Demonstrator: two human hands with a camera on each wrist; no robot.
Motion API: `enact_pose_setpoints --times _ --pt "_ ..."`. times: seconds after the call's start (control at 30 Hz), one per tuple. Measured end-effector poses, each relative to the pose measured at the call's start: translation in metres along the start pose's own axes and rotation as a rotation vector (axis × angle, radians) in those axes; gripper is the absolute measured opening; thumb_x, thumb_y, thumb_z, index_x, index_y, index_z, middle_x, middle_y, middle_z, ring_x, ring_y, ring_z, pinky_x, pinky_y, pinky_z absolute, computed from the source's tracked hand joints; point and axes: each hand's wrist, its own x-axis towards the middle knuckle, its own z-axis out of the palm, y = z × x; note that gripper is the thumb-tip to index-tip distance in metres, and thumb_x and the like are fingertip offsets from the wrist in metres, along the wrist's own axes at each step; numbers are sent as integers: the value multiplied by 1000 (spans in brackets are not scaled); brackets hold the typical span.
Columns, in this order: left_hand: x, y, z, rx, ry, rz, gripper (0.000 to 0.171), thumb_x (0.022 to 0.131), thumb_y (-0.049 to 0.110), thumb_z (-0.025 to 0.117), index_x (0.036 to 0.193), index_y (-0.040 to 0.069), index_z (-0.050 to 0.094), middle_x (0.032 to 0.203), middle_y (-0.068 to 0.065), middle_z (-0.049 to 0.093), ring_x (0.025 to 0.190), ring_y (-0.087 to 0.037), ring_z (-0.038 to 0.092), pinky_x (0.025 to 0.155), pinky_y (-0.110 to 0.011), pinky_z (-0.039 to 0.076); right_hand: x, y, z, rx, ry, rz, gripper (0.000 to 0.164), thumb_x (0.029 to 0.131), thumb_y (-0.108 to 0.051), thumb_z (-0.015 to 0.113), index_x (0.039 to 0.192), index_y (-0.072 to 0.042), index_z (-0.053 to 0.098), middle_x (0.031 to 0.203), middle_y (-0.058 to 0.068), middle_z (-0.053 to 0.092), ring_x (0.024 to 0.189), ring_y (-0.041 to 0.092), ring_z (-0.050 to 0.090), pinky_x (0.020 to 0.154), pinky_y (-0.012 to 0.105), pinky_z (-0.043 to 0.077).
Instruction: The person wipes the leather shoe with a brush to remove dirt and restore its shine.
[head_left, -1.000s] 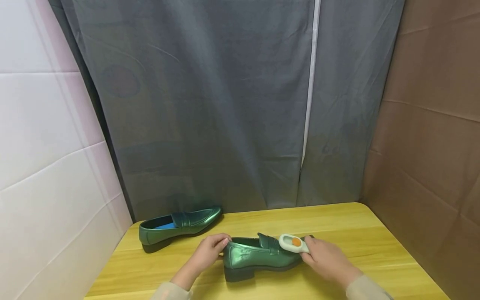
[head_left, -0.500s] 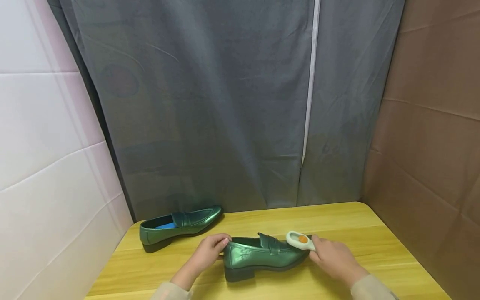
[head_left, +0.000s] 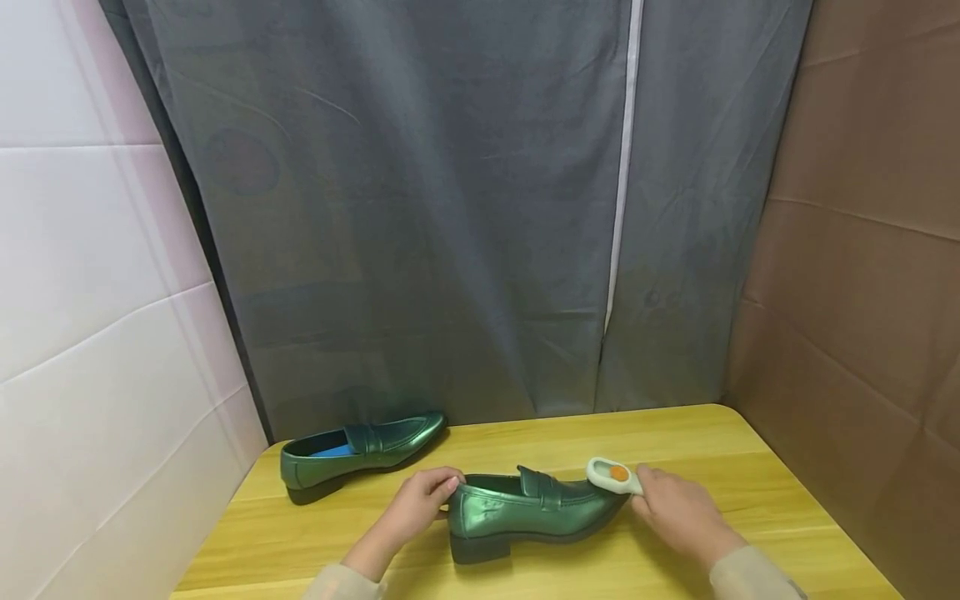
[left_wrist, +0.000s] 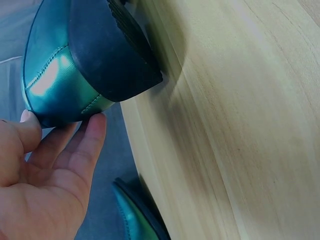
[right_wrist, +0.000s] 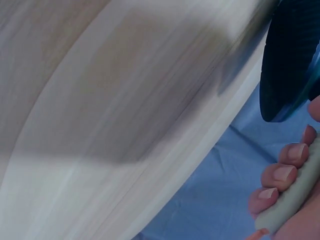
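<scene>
A metallic green loafer [head_left: 510, 512] is at the front middle of the table, heel to the left and toe to the right. My left hand [head_left: 415, 504] pinches the back of its heel; in the left wrist view the thumb is at one side of the heel counter [left_wrist: 55, 75] and the fingers at the other. My right hand [head_left: 681, 512] grips a pale green tool [head_left: 621, 473] with an oval, brush-like head and an orange button. That head overlaps the loafer's toe in the head view. The right wrist view has curled fingers [right_wrist: 280, 175] around the pale handle [right_wrist: 292, 200], below the dark toe sole [right_wrist: 285, 65].
A matching green loafer [head_left: 367, 450] with a blue insole stands at the back left of the wooden table [head_left: 712, 442]. Grey curtain [head_left: 450, 208] hangs behind the table, with a white panel [head_left: 112, 275] at left and a brown one [head_left: 862, 250] at right.
My right hand has slid the pale green tool to the right along the loafer, from near the strap to the toe. The left hand and both loafers have stayed put.
</scene>
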Motion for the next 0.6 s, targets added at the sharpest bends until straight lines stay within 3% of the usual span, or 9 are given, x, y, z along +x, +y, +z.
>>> enact_pose_setpoints --times 0.37,0.6 --pt "0 0 0 -12 -7 -13 28 106 15 50 118 -5 66 116 -19 69 107 -31 68 76 -42 63 -1 5 -6 11 -9 56 17 93 -22 65 92 -13 51 69 -1 44 59 16 41 47 32 32" --pt "-1 0 -1 -16 -10 -2 27 106 15 51 117 -4 66 117 -19 68 109 -31 68 76 -41 63 -1 0 -6 23 -10 35 16 92 -23 65 92 -14 51 69 -2 44 60 15 41 49 32 33"
